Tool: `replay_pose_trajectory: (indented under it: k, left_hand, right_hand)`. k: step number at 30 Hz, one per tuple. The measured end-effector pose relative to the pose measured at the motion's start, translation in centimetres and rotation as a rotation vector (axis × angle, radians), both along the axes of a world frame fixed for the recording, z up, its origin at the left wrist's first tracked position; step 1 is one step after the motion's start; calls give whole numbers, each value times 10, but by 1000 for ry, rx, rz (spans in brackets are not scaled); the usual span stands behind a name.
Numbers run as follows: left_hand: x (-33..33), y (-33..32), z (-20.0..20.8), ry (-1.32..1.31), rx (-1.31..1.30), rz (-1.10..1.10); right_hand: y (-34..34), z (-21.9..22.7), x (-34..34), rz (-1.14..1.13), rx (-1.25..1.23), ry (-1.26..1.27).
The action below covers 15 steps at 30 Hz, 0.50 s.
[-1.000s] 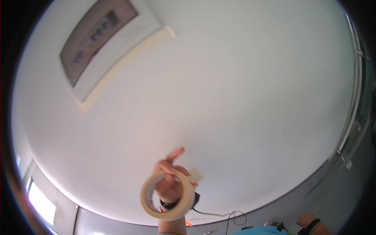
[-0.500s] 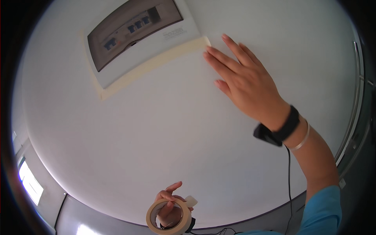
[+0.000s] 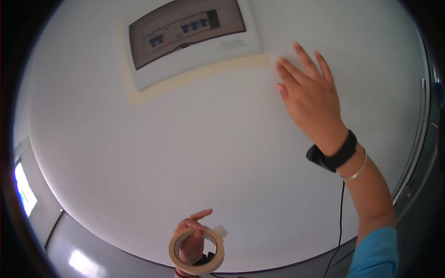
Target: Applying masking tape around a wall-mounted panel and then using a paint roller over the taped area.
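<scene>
My right hand (image 3: 309,97) lies flat on the white wall (image 3: 222,148), fingers spread, its fingertips at the right end of a strip of beige masking tape (image 3: 218,69). That strip runs along the lower edge and left side of a white electrical panel (image 3: 187,39) with a tinted cover. A black band and a thin bangle sit on my right wrist. Low in the picture my left hand (image 3: 192,238) holds a roll of beige masking tape (image 3: 196,251), with a short loose end sticking out to the right.
A thin black cable (image 3: 340,217) hangs down from the wrist band. A bright window (image 3: 24,194) shows at the far left rim. A grey frame or rail (image 3: 417,153) curves down the right rim.
The view has swung so the panel sits higher and more central. My right hand came into view and now presses by the tape's right end. The left hand with the roll stays low.
</scene>
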<state>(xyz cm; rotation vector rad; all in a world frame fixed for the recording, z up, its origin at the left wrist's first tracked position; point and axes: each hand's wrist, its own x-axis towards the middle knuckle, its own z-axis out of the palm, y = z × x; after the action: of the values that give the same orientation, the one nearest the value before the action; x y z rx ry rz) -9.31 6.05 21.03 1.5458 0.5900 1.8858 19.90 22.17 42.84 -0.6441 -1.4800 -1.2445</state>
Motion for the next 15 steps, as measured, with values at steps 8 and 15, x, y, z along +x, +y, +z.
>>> replay_pose_trajectory:
  k: [8,15]
  left_hand:
    - [46,19,110,555,271,931]
    - [73,40,127,753,72,1014]
  right_hand:
    - [-93,-43,-34,781,-622,-445]
    - [-77,-62,-42,876,-858,-439]
